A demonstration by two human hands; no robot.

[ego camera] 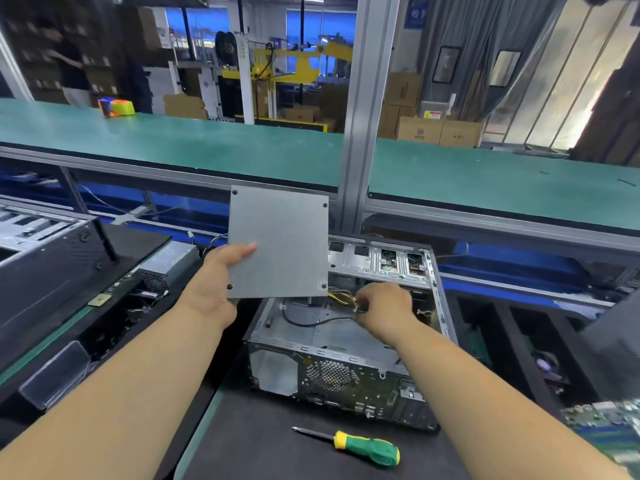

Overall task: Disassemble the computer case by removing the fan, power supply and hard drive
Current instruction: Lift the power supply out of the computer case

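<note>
An open computer case (311,344) lies on its side on the dark mat in front of me. My left hand (214,282) grips the left edge of a grey metal power supply (280,240), lifted above the case's left end with its flat face toward me. Yellow and black cables (341,296) trail from under the power supply into the case. Inside the case, my right hand (384,306) pinches the bundle of those cables. The drive bay bracket (381,265) shows at the case's far side.
A green and yellow screwdriver (363,445) lies on the mat near me. Another power supply (166,265) and black case panels (52,271) sit to the left. A circuit board (602,424) lies at the right edge. An aluminium post (360,133) rises behind the case.
</note>
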